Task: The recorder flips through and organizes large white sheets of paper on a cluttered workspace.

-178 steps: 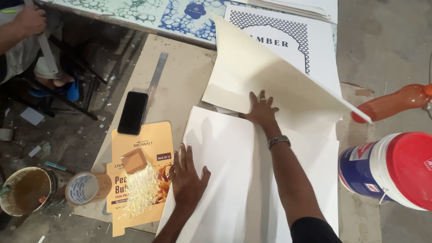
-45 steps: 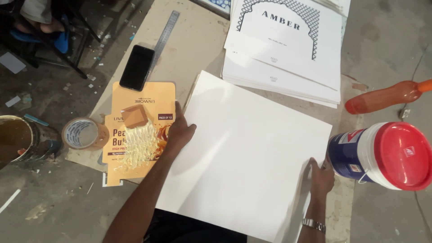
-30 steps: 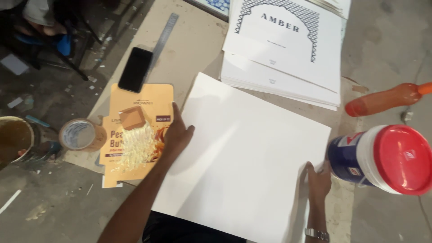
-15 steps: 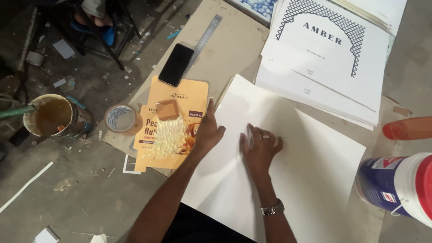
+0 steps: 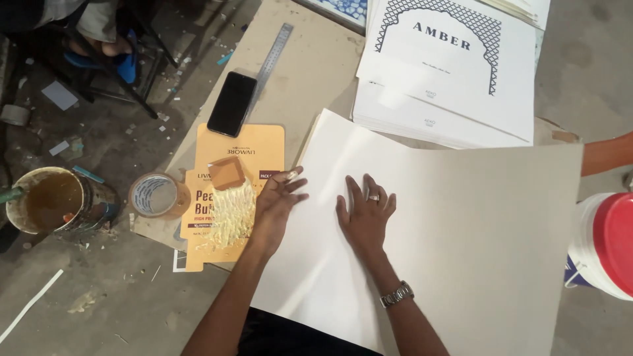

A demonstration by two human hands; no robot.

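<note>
Right hand (image 5: 364, 214): fingers (image 5: 351, 193) spread apart, palm flat on large white sheet (image 5: 455, 231). Left hand (image 5: 277, 201): fingers loosely apart, resting at the sheet's left edge, gripping nothing. Sheet lies flat across the bench (image 5: 310, 72). Just left of it, an orange flattened carton (image 5: 231, 198) smeared with yellowish paste. Beyond: black phone (image 5: 232, 103), steel ruler (image 5: 273, 53), stack of printed sheets (image 5: 455, 72).

Soft, even daylight, no hard shadows; the white sheet (image 5: 422, 224) glows pale with faint sheen, the floor (image 5: 86, 290) sits dimmer at left, and detail is slightly soft throughout.
</note>
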